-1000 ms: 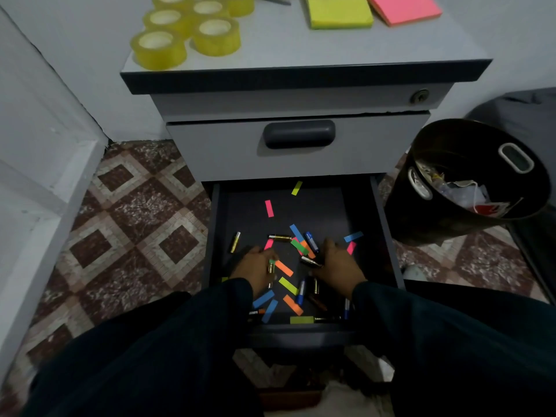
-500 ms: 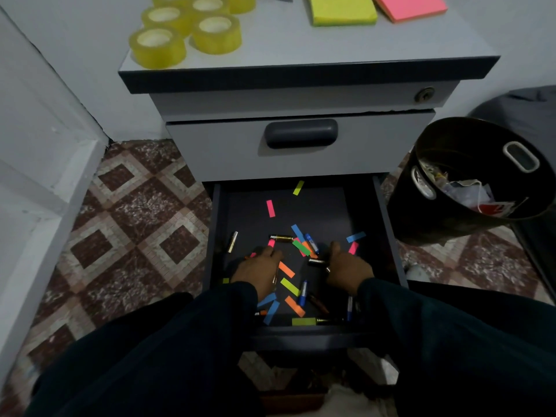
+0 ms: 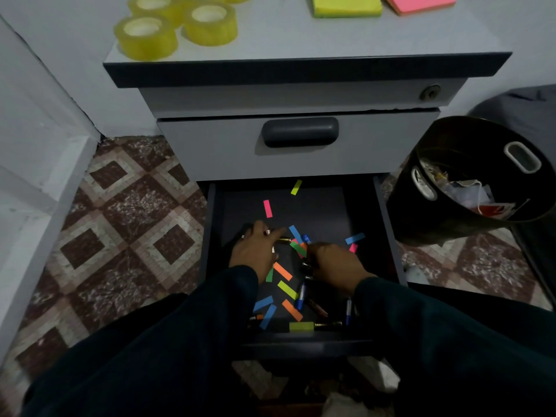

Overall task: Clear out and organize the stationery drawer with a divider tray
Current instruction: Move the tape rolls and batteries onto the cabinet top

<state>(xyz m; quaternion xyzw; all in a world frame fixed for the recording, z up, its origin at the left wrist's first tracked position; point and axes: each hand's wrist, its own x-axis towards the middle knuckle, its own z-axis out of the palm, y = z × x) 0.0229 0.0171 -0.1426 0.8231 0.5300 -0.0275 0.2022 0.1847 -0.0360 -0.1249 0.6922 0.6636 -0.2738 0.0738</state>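
The bottom drawer (image 3: pixel 388 236) of a grey cabinet stands pulled out, its dark floor strewn with coloured sticky flags such as a pink one (image 3: pixel 267 208) and an orange one (image 3: pixel 282 271). Loose batteries lie among them, including a blue one (image 3: pixel 301 297) and a dark one (image 3: pixel 328 325) at the front edge. My left hand (image 3: pixel 255 251) is curled around small batteries whose tips show between the fingers; its forefinger reaches a gold battery (image 3: pixel 284 239). My right hand (image 3: pixel 334 263) curls its fingers over a dark battery (image 3: pixel 305 263) mid-drawer. No divider tray is in view.
A closed drawer with a dark handle (image 3: pixel 300 132) sits above the open one. On the cabinet top lie yellow tape rolls (image 3: pixel 146 37), a yellow pad (image 3: pixel 346 6) and a pink pad (image 3: pixel 418 3). A black bin (image 3: pixel 469 182) with rubbish stands to the right. Tiled floor lies left.
My left hand has reached farther back and left in the drawer, over the battery that lay near the left wall. My right hand has stayed near the middle.
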